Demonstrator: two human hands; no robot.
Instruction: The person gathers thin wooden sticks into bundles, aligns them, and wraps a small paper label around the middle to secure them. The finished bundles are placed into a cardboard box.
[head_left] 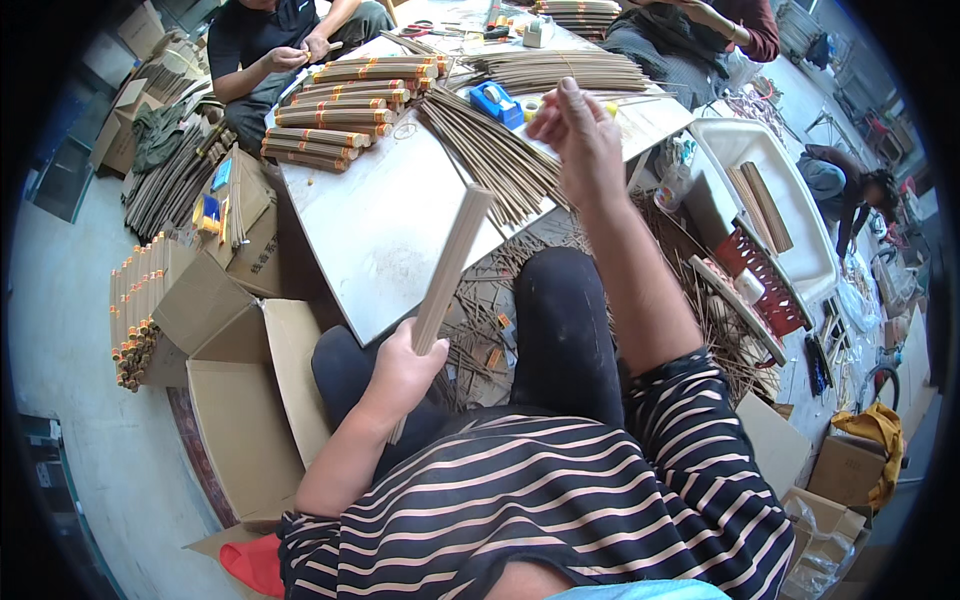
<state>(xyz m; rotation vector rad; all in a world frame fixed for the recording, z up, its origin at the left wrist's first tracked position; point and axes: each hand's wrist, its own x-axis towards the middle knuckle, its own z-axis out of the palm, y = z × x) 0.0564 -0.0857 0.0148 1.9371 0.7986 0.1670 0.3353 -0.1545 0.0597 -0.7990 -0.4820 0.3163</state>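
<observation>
My left hand (405,365) is wrapped round a bundle of brown incense sticks (452,255), which points up and away over the near part of the white table (370,240). My right hand (585,145) is raised above the table's right side, its fingers curled in; whatever they hold, if anything, is too small to make out. Just left of it stands a blue tape dispenser (495,103). Loose incense sticks (495,160) lie fanned out below the dispenser. Finished-looking bundles with red and yellow bands (330,115) are stacked at the table's far left.
An open cardboard box (240,430) stands on my left, with banded bundles (138,300) stacked beyond it. To my right are a white tub (790,190) and a red perforated rack (765,285). Scattered sticks lie beneath the table. Two people (285,50) sit across it; another bends at far right.
</observation>
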